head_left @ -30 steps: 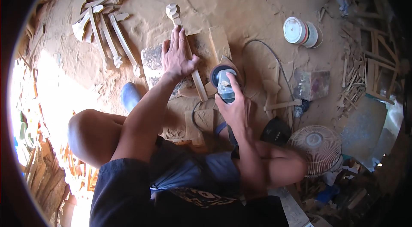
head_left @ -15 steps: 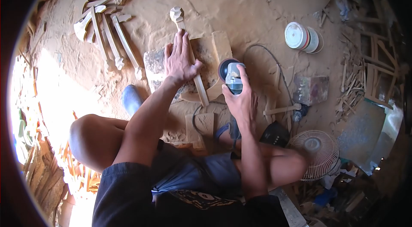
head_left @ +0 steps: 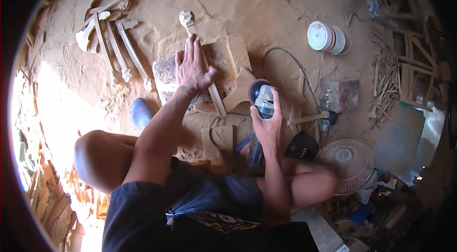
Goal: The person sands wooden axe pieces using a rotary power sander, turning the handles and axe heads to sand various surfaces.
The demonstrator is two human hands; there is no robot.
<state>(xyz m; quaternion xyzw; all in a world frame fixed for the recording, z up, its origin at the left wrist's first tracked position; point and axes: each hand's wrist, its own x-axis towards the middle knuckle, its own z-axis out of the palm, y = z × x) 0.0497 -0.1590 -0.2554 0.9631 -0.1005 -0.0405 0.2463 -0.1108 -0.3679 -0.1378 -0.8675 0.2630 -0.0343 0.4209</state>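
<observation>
My left hand (head_left: 193,72) lies flat with straight fingers along a slim carved wooden leg (head_left: 217,98), pressing it on a low, stained block (head_left: 164,73). The leg's faceted knob (head_left: 186,17) points away from me, and its narrow end comes toward my lap. My right hand (head_left: 270,130) is wrapped around an angle grinder (head_left: 265,102) with a round sanding disc (head_left: 257,89). The disc is apart from the leg, to its right. Beneath and beside them, a curved flat wooden piece (head_left: 242,87) is partly hidden by the disc.
Several carved legs (head_left: 107,37) are piled on the sandy ground at far left. A white bucket (head_left: 326,37) lies at right. A dark cable (head_left: 300,64) loops past a small box (head_left: 339,95). A fan (head_left: 346,164) stands near my knee, with wood scraps (head_left: 385,85) beyond.
My right hand has drawn the grinder to the right and toward me, farther from the leg. My left hand stays on the leg. The whole view has shifted slightly.
</observation>
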